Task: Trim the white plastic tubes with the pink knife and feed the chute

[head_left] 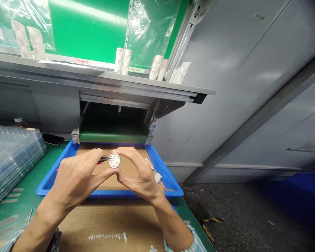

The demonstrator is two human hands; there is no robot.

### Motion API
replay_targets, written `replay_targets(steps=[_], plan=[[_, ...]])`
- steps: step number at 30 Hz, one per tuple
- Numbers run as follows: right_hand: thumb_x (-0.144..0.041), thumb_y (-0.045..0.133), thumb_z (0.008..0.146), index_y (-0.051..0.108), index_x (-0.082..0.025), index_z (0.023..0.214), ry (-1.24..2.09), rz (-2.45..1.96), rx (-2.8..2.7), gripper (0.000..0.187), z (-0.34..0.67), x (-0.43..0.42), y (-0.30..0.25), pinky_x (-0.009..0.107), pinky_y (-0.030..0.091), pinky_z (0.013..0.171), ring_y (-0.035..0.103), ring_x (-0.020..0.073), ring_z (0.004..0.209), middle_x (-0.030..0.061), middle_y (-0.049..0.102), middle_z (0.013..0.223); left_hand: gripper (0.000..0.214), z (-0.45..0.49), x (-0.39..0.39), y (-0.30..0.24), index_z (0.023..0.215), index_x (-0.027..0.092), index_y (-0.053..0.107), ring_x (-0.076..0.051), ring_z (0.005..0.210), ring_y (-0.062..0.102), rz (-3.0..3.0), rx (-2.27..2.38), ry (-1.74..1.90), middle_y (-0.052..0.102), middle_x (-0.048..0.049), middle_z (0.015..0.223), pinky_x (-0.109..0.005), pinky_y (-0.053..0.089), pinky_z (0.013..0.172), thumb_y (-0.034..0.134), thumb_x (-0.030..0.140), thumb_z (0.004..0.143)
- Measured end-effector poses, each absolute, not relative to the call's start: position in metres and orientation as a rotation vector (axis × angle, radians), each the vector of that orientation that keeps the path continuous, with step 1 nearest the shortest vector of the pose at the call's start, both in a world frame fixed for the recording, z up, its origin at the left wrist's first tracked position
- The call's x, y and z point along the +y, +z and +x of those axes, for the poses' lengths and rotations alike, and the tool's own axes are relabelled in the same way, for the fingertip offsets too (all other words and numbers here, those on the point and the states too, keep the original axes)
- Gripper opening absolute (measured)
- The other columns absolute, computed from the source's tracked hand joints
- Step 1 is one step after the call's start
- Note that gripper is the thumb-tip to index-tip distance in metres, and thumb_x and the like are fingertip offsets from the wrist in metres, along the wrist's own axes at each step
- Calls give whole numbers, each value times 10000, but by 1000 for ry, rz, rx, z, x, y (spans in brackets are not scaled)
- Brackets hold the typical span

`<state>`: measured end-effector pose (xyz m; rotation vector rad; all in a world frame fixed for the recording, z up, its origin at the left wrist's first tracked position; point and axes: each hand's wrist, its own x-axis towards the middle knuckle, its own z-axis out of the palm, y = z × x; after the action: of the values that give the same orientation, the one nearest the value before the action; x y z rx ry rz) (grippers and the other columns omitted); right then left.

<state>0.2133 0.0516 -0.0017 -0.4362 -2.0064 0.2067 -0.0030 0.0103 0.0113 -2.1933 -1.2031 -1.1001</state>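
Note:
My left hand (73, 178) pinches a small knife (105, 159) with a dark blade and a red handle. The blade tip reaches the edge of a round white plastic part (114, 160) with several small holes in its face. My right hand (139, 175) holds that part between fingertips and thumb. Both hands are over a blue tray (165, 171) lined with cardboard (131, 171). Two small white pieces (158, 177) lie in the tray near my right hand.
Stacked clear plastic trays (13, 157) and a phone (52, 139) lie on the green bench mat to the left. White cylindrical parts (123, 61) stand on a metal shelf ahead. A green conveyor roller (112, 137) sits behind the tray. Grey cabinet panels fill the right.

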Motion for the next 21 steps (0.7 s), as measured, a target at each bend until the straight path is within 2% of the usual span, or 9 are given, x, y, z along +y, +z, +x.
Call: replay_targets(steps=[4, 9, 15, 18, 21], plan=[[-117, 692, 1000, 622, -260, 1438, 214, -434, -2048, 466, 216, 52, -2, 391, 656, 1009, 745, 242, 1181, 107, 745, 1284, 534, -3, 9, 9, 1033, 193, 734, -186, 605, 745, -2141, -1239, -1002, 802, 0, 805, -337, 372, 521, 443, 627, 1140], [-96, 673, 984, 630, -261, 1452, 223, -431, -2067, 498, 217, 54, -3, 388, 656, 996, 746, 247, 1174, 113, 742, 1286, 574, -1, 7, 12, 1033, 202, 731, -174, 588, 723, -2147, -1252, -978, 810, -8, 822, -335, 344, 525, 375, 635, 1155], [-17, 580, 922, 641, -264, 1483, 474, -347, -2146, 615, 221, 58, -2, 360, 643, 987, 748, 224, 1136, 82, 770, 1283, 575, -6, 5, 20, 898, 217, 675, -131, 526, 633, -2242, -1217, -1031, 740, 28, 720, -291, 366, 553, 392, 653, 1145], [-47, 561, 967, 630, -240, 1500, 592, -308, -2192, 571, 221, 59, -3, 380, 637, 994, 741, 225, 1129, 91, 775, 1275, 622, -5, 3, 21, 834, 219, 638, -136, 505, 618, -2219, -1220, -996, 693, 31, 658, -302, 336, 524, 341, 664, 1150], [-144, 669, 987, 658, -230, 1472, 596, -309, -2172, 493, 220, 59, -3, 405, 626, 1035, 711, 237, 1163, 115, 722, 1293, 651, -2, 1, 21, 792, 218, 616, -142, 495, 636, -2185, -1209, -967, 676, 32, 628, -310, 321, 499, 324, 680, 1145]])
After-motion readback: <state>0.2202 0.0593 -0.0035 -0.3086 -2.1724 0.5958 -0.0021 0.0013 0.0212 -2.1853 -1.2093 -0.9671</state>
